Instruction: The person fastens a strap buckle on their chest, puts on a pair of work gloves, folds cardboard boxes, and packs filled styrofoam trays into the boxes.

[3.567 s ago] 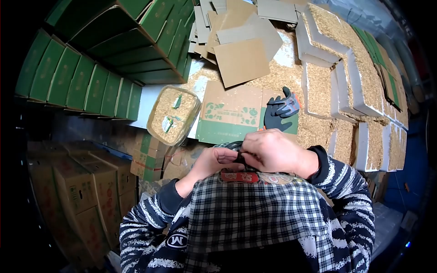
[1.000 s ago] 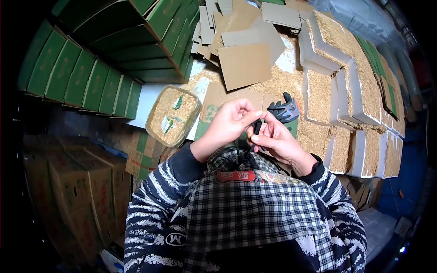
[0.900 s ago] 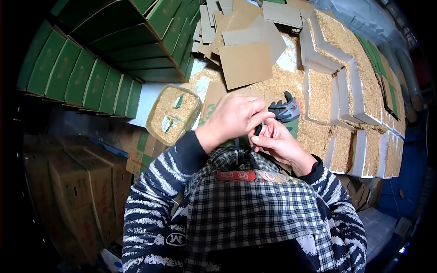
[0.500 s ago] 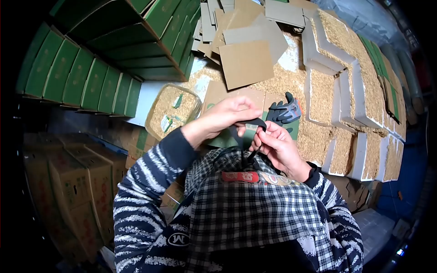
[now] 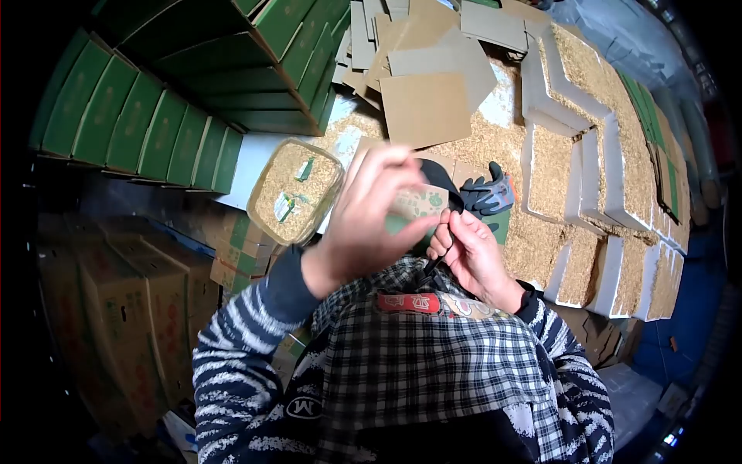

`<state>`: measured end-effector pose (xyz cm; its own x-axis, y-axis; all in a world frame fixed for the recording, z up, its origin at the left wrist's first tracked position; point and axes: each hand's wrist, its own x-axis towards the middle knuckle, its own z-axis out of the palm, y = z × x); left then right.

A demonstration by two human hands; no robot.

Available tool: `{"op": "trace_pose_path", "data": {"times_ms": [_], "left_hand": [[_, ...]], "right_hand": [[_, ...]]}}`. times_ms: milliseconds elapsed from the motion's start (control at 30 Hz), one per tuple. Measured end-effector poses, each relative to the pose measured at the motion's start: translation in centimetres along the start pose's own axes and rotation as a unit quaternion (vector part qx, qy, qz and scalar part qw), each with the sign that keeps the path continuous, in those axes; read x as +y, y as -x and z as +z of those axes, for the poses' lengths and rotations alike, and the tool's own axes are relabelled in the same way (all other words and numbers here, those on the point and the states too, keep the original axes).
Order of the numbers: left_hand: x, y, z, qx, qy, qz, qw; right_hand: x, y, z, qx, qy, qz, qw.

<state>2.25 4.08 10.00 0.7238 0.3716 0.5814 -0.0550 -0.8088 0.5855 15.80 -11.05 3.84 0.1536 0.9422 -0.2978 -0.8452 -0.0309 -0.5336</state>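
A black strap point(image 5: 442, 178) curves up in a loop in front of my chest, its lower end running down toward the checked apron point(image 5: 433, 340). My right hand point(image 5: 481, 259) pinches the strap between thumb and fingers. My left hand point(image 5: 371, 220) is raised to the left of the loop, blurred by motion, fingers apart; its thumb reaches close to my right fingertips. Whether it touches the strap is hard to see. Just beyond my right hand a grey-and-black work glove point(image 5: 488, 189) lies on a printed cardboard box point(image 5: 417, 203).
White trays point(image 5: 550, 166) filled with wood shavings stand at the right. Loose cardboard sheets point(image 5: 427, 108) lie at the back. A clear tub point(image 5: 267, 166) of shavings with small packets sits to the left, near stacked green boxes point(image 5: 162, 127). Brown cartons point(image 5: 116, 309) stand lower left.
My left hand has let its fingers spread and lifted toward me from the strap. The strap now stands in a wider loop. My right hand keeps its pinch at nearly the same place.
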Motion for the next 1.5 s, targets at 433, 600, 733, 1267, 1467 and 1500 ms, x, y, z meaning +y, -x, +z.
{"op": "trace_pose_path", "data": {"times_ms": [433,600,733,1267,1467,1500], "left_hand": [[2.1,7.3,1.3,-0.236,0.350,-0.464,0.779],[1.3,8.6,1.5,-0.253,0.283,-0.384,0.842],[0.8,9.0,1.9,-0.257,0.324,-0.372,0.831],[0.1,7.0,2.7,-0.238,0.474,-0.460,0.712],[-0.1,6.2,3.7,-0.166,0.497,-0.440,0.729],[0.0,6.2,3.8,-0.161,0.539,-0.442,0.699]], "right_hand": [[-1.5,-0.7,1.1,-0.007,0.083,-0.017,0.996],[-2.0,0.0,-0.1,-0.115,0.132,-0.051,0.983],[-2.2,0.6,-0.2,-0.059,0.168,-0.028,0.984],[-1.1,-3.2,2.0,0.018,0.154,-0.004,0.988],[-1.6,-3.0,2.2,0.035,0.337,-0.083,0.937],[-1.8,-2.9,1.8,0.031,0.386,-0.104,0.916]]}}
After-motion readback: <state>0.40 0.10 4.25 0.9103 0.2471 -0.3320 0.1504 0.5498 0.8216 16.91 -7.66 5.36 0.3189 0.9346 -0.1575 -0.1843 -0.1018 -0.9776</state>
